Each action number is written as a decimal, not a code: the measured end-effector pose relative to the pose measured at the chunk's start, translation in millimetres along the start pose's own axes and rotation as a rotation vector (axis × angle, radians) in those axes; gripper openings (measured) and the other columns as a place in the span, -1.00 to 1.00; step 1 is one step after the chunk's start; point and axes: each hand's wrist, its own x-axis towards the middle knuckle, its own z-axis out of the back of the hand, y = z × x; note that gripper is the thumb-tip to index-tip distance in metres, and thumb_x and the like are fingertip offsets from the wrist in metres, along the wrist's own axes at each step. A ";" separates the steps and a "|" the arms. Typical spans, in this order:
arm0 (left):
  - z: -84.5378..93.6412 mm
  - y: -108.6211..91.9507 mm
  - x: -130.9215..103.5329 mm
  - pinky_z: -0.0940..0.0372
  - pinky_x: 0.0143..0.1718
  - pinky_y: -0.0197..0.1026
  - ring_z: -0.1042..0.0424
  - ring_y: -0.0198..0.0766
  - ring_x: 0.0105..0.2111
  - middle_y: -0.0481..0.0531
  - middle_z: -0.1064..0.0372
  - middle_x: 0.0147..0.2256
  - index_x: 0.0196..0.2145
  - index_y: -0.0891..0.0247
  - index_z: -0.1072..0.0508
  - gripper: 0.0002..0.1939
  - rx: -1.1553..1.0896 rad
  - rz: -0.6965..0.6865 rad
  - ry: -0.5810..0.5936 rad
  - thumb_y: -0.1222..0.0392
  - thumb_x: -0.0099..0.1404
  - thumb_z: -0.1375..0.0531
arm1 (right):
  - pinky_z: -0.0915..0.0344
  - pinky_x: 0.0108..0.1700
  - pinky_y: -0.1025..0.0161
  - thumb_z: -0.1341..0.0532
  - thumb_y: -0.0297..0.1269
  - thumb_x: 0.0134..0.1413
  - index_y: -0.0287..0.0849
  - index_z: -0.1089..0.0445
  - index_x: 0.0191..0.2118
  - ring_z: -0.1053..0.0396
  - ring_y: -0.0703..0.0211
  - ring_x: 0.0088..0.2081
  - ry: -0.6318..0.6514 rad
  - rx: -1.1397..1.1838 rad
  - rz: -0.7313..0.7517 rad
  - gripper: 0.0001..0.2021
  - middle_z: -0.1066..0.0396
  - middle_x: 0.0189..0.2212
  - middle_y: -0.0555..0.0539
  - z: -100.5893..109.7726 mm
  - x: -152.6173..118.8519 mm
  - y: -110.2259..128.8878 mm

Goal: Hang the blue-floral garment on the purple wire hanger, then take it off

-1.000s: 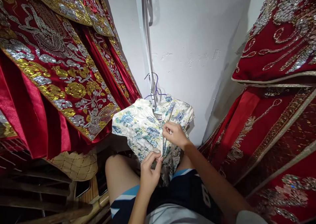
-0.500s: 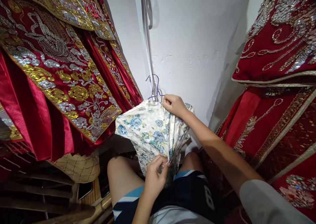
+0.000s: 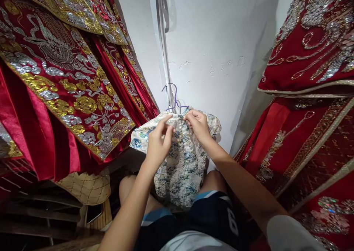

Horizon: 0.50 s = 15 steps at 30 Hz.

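Note:
A cream short-sleeved top (image 3: 179, 169) with blue floral print hangs on a purple hanger (image 3: 175, 96), hooked at a white metal rail (image 3: 163, 40) by the wall. My right hand (image 3: 197, 123) pinches the top's neckline, just right of the middle seam. In front of the left collar area is my left hand (image 3: 162, 136), thumb and forefinger apart, with nothing visible between them. Whether its fingertips touch the fabric I cannot tell. The lower part of the top hangs loose between my knees.
Red garments with gold and silver sequins (image 3: 85, 103) hang at the left. More red beaded garments (image 3: 312, 70) hang at the right. A wooden chair with a cream quilted cushion (image 3: 88, 186) stands lower left, a phone (image 3: 94, 213) on it. Behind is a white wall (image 3: 215, 33).
My left hand has let go of the top's lower front edge and risen to the collar. The front now hangs straight down. My right hand stays at the neckline.

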 end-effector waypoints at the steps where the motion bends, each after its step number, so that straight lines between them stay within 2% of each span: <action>1: -0.7 -0.3 14.0 -0.29 -0.26 -0.21 -0.44 -0.26 -0.37 0.00 -0.48 -0.33 0.17 0.20 -0.37 -0.63 0.040 -0.023 0.002 0.17 0.44 -0.09 | 0.12 -0.57 0.35 -0.21 -0.30 -0.10 -0.17 -0.32 -0.56 0.00 0.37 -0.63 -0.011 0.053 -0.036 -0.88 -0.11 -0.69 0.13 -2.2 -2.6 -1.8; 4: -6.4 4.2 38.6 -0.24 -0.29 -0.23 -0.41 -0.24 -0.38 0.01 -0.47 -0.37 -0.15 0.26 -0.52 -0.80 0.146 -0.078 0.074 0.17 0.42 -0.13 | 0.16 -0.59 0.35 -0.25 -0.26 -0.12 -0.15 -0.30 -0.52 0.06 0.40 -0.65 -0.011 0.231 -0.165 -0.87 -0.06 -0.69 0.16 -8.5 -9.3 -8.4; 6: -10.6 7.3 41.6 -0.22 -0.31 -0.24 -0.40 -0.25 -0.39 0.01 -0.46 -0.39 -0.31 0.28 -0.50 -0.80 0.166 -0.104 0.057 0.16 0.41 -0.14 | 0.16 -0.60 0.36 -0.27 -0.24 -0.14 -0.14 -0.28 -0.52 0.07 0.41 -0.66 -0.009 0.293 -0.210 -0.84 -0.03 -0.70 0.18 -12.0 -13.0 -14.7; 9: -12.3 7.4 37.0 -0.20 -0.31 -0.25 -0.38 -0.28 -0.40 -0.01 -0.44 -0.41 -0.35 0.28 -0.46 -0.80 0.139 -0.108 -0.061 0.16 0.41 -0.15 | 0.14 -0.59 0.36 -0.29 -0.24 -0.17 -0.14 -0.27 -0.51 0.04 0.42 -0.65 -0.034 0.295 -0.206 -0.83 -0.08 -0.68 0.17 -16.2 -19.2 -28.3; 11: -7.2 8.7 34.9 -0.21 -0.31 -0.26 -0.38 -0.30 -0.39 -0.03 -0.42 -0.41 -0.34 0.28 -0.45 -0.81 0.105 -0.083 -0.159 0.16 0.41 -0.15 | 0.15 -0.58 0.36 -0.29 -0.24 -0.18 -0.14 -0.28 -0.50 0.03 0.42 -0.64 -0.054 0.282 -0.203 -0.83 -0.12 -0.66 0.15 -17.5 -26.0 -39.6; 13: 4.5 17.2 35.5 -0.21 -0.29 -0.27 -0.37 -0.31 -0.37 -0.04 -0.41 -0.40 -0.32 0.29 -0.45 -0.82 0.065 -0.035 -0.286 0.15 0.41 -0.17 | 0.16 -0.58 0.36 -0.28 -0.25 -0.16 -0.14 -0.27 -0.51 0.03 0.41 -0.63 -0.058 0.269 -0.213 -0.84 -0.11 -0.65 0.15 -16.8 -35.9 -51.2; 15: 22.4 36.1 37.0 -0.22 -0.27 -0.26 -0.35 -0.32 -0.33 -0.05 -0.38 -0.37 -0.29 0.29 -0.45 -0.84 0.018 0.025 -0.432 0.14 0.40 -0.19 | 0.16 -0.57 0.36 -0.26 -0.25 -0.14 -0.14 -0.23 -0.54 0.04 0.41 -0.63 -0.058 0.269 -0.241 -0.82 -0.06 -0.66 0.16 -14.5 -48.6 -61.9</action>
